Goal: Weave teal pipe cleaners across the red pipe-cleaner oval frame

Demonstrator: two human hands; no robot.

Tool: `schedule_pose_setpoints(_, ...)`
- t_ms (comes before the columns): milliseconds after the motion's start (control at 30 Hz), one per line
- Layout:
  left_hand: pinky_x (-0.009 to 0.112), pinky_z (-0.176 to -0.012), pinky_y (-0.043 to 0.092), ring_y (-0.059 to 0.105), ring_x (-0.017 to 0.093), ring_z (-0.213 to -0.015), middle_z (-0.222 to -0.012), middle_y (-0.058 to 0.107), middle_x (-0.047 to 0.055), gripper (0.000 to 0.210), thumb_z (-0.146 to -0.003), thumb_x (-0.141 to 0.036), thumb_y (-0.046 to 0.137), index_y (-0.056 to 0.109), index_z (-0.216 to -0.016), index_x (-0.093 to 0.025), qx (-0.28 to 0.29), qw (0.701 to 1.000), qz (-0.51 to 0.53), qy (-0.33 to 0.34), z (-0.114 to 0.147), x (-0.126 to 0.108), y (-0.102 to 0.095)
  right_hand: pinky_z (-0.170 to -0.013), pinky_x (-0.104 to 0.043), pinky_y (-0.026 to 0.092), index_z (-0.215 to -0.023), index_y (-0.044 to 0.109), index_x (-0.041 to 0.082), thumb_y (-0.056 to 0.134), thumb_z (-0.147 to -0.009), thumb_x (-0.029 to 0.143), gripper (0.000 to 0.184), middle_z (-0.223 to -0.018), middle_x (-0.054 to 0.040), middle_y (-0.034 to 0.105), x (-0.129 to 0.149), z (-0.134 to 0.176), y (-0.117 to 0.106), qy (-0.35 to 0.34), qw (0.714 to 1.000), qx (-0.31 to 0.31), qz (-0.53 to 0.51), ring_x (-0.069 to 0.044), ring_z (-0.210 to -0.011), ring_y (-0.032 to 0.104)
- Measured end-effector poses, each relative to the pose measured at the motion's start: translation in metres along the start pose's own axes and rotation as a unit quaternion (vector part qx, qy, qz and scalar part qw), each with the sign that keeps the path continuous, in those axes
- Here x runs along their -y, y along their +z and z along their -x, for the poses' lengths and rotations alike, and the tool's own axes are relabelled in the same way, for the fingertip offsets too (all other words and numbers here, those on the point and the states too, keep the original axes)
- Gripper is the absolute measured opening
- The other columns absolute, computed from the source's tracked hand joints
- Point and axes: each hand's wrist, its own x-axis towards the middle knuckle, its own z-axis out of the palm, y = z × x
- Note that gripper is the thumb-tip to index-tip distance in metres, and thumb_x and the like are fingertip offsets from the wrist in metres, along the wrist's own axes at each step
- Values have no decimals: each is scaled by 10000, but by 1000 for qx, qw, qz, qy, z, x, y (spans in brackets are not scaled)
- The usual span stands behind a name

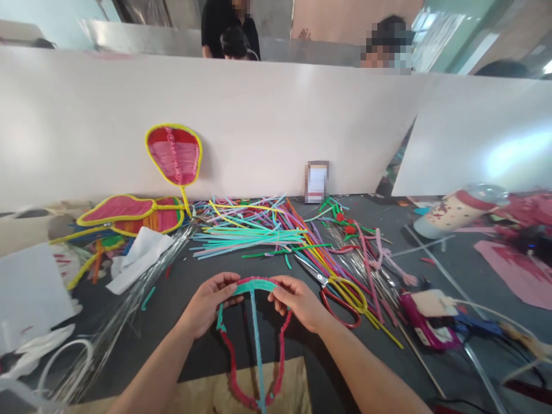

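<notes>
Between my two hands is a rounded frame of bent pipe cleaners, red along its sides, with a turquoise band across its top and a light blue stem down its middle. My left hand pinches the upper left of the frame, fingers closed on the band's end. At the upper right, my right hand grips the other end between thumb and fingers. Red shows along the band's top edge. A loose turquoise end hangs at the left side. The frame's lower curve hangs above a wooden board.
Turquoise pipe cleaners lie in a bundle ahead. Red-handled scissors rest right of my hand. A finished pink fan shape with yellow edging leans on the white partition. Thin wires, a phone and a cup also lie about.
</notes>
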Motion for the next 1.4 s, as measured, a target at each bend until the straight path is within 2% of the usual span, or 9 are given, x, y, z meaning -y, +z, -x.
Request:
schedule_pose_setpoints(333, 275, -751, 547, 627, 131, -751, -846, 653, 24, 232, -698, -225, 731, 649, -908, -166, 0, 999, 17, -35, -3, -8, 0, -507, -224, 407, -1032, 592, 143, 631, -776, 437, 391, -751, -24, 621, 4, 1, 0, 16, 1000, 4, 4, -81, -550, 517)
schedule_pose_setpoints(467, 369, -841, 525, 617, 183, -916, -998, 638, 54, 223, -744, -206, 687, 640, -960, -175, 59, 996, 56, -44, -5, -14, -5, -494, -214, 391, -981, 599, 141, 627, -775, 445, 369, -749, -28, 616, 2, -1, -1, 10, 1000, -8, -9, -82, -559, 507)
schedule_pose_setpoints(567, 348, -867, 507, 592, 215, -1027, -1087, 622, 83, 244, -763, -208, 669, 629, -1002, -175, 82, 993, 66, -53, -5, -15, -7, -508, -218, 395, -1001, 598, 147, 620, -782, 446, 371, -763, -31, 621, 0, -1, -1, 17, 1000, 2, -8, -84, -569, 510)
schedule_pose_setpoints(667, 313, -870, 500, 599, 209, -1029, -1088, 630, 83, 251, -761, -202, 672, 632, -1007, -177, 73, 994, 57, -57, -5, -14, -8, -524, -223, 400, -1033, 595, 154, 619, -784, 443, 382, -771, -30, 621, 0, 1, 0, 25, 1000, 12, 0, -85, -577, 512)
schedule_pose_setpoints(800, 355, -878, 503, 618, 207, -979, -1064, 638, 74, 254, -757, -199, 674, 634, -1007, -180, 72, 995, 49, -57, -5, -12, -6, -527, -224, 401, -1028, 599, 160, 623, -777, 449, 384, -769, -25, 623, 1, 1, 1, 23, 1000, 14, 12, -87, -578, 511)
schedule_pose_setpoints(967, 346, -852, 516, 628, 181, -925, -1023, 644, 66, 206, -774, -182, 656, 635, -979, -172, 65, 995, 46, -55, -4, -13, -4, -529, -222, 401, -1026, 591, 150, 621, -777, 453, 394, -763, -23, 622, 1, 1, 1, 17, 999, 13, 27, -84, -579, 510)
schedule_pose_setpoints(1233, 260, -849, 495, 620, 183, -988, -1052, 655, 72, 236, -760, -192, 672, 639, -993, -175, 64, 995, 42, -57, -5, -14, -7, -536, -230, 403, -1037, 585, 158, 621, -766, 469, 414, -759, -22, 626, 2, 2, 4, 23, 998, 18, 49, -83, -557, 504)
schedule_pose_setpoints(1400, 270, -899, 466, 607, 208, -1038, -1031, 675, 74, 261, -717, -226, 716, 648, -964, -178, 39, 997, 30, -66, -7, -14, -6, -546, -229, 403, -1060, 585, 171, 609, -775, 470, 414, -755, -18, 624, 4, 4, 6, 42, 996, 23, 70, -84, -562, 500)
